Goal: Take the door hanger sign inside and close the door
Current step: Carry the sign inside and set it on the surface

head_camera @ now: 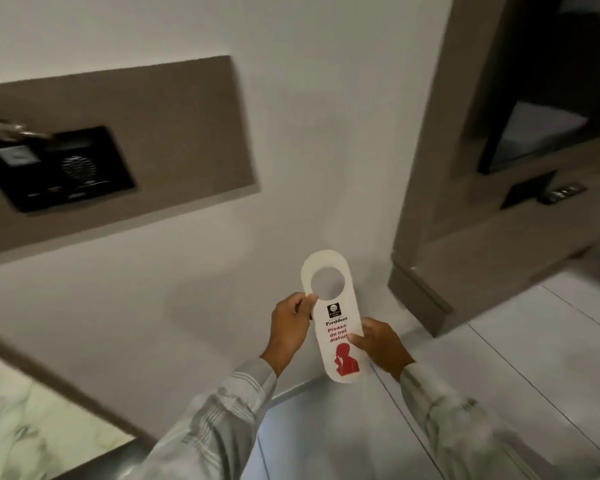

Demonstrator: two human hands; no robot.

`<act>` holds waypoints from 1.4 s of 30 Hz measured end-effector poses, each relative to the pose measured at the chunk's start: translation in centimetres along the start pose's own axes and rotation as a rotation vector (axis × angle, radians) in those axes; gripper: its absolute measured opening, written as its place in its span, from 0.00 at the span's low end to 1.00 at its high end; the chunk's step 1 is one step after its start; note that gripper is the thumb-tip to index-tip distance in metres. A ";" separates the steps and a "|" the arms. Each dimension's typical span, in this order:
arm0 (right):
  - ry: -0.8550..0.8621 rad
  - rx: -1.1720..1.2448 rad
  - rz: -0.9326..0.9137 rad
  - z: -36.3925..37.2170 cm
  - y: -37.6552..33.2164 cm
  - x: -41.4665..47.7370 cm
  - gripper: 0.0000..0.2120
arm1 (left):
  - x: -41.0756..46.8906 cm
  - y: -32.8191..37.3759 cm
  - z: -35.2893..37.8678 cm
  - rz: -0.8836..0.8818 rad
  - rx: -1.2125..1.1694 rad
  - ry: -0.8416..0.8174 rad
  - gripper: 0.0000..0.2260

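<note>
Gripping door hanger sign (336,327), left hand (290,325), right hand (378,344)

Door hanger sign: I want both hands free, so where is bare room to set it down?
Bare tiled floor between white wall and brown doorframe. Marble ledge lower left also shows bare surface.

The door hanger sign (333,320) sits between both hands, wall panel (118,150) upper left, doorway (534,116) right.
</note>
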State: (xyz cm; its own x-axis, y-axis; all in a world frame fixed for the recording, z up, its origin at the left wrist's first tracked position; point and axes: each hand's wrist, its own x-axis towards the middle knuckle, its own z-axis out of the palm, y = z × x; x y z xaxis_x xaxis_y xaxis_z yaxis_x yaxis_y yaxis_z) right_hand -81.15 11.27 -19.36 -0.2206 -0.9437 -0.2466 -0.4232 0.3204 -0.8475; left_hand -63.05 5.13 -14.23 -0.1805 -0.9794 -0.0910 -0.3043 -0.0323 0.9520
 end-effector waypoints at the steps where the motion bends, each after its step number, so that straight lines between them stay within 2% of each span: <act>1: 0.020 0.093 0.027 -1.3 1.0 0.1 0.03 | 0.6 0.3 1.9 -0.013 -0.017 -0.025 0.12; 4: 0.165 0.455 0.158 -6.2 4.6 1.2 0.05 | 2.7 0.2 9.6 -0.056 0.008 -0.175 0.04; 7: 0.292 0.665 0.287 -11.0 8.5 2.6 0.05 | 4.1 -0.4 16.6 -0.101 0.093 -0.307 0.13; 9: 0.393 0.663 0.373 -13.5 10.2 3.4 0.10 | 4.8 -0.2 19.8 -0.108 0.145 -0.371 0.15; 12: 0.543 0.487 0.441 -16.6 11.7 5.2 0.22 | 7.1 0.4 25.0 -0.058 0.257 -0.445 0.10; 14: 0.578 0.302 0.386 -18.6 12.8 7.3 0.19 | 9.6 0.8 28.3 0.016 0.355 -0.481 0.10; 17: 0.528 0.082 0.319 -21.5 14.8 10.5 0.05 | 13.9 1.3 32.5 0.158 0.513 -0.498 0.13; 20: 0.456 -0.066 0.278 -22.9 16.5 12.7 0.10 | 17.1 1.1 35.5 0.274 0.670 -0.517 0.15; 22: 0.366 -0.334 0.249 -22.6 16.9 13.3 0.15 | 18.2 0.1 36.3 0.379 0.896 -0.513 0.17; 24: 0.279 -0.693 0.234 -21.8 17.3 13.5 0.17 | 18.6 -1.2 36.5 0.486 1.120 -0.545 0.19; 26: 0.257 -0.868 0.211 -20.9 17.7 13.2 0.19 | 18.5 -2.6 36.0 0.545 1.218 -0.585 0.22; 29: 0.268 -0.904 0.219 -20.6 17.5 12.7 0.21 | 18.0 -2.9 34.8 0.557 1.254 -0.573 0.27; 33: 0.269 -0.929 0.161 -19.7 15.5 12.2 0.23 | 16.7 -2.5 30.2 0.573 1.241 -0.516 0.25; 36: 0.259 -0.973 0.081 -16.9 12.5 12.4 0.21 | 15.6 -2.7 24.0 0.551 1.224 -0.414 0.24; 40: 0.200 -0.940 -0.026 -11.1 7.2 12.8 0.25 | 13.4 -3.8 14.4 0.517 1.188 -0.240 0.23; 42: 0.176 -0.961 -0.148 -6.9 3.4 12.4 0.26 | 11.2 -4.8 8.0 0.441 1.175 -0.108 0.24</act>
State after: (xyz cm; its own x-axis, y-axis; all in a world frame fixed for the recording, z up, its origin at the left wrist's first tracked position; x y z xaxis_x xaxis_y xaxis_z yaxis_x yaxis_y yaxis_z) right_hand -91.34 1.22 -22.04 -0.2020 -0.9789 -0.0297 -0.9735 0.2040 -0.1032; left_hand -71.10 -4.05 -22.16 -0.5373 -0.8384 0.0914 -0.8355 0.5439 0.0780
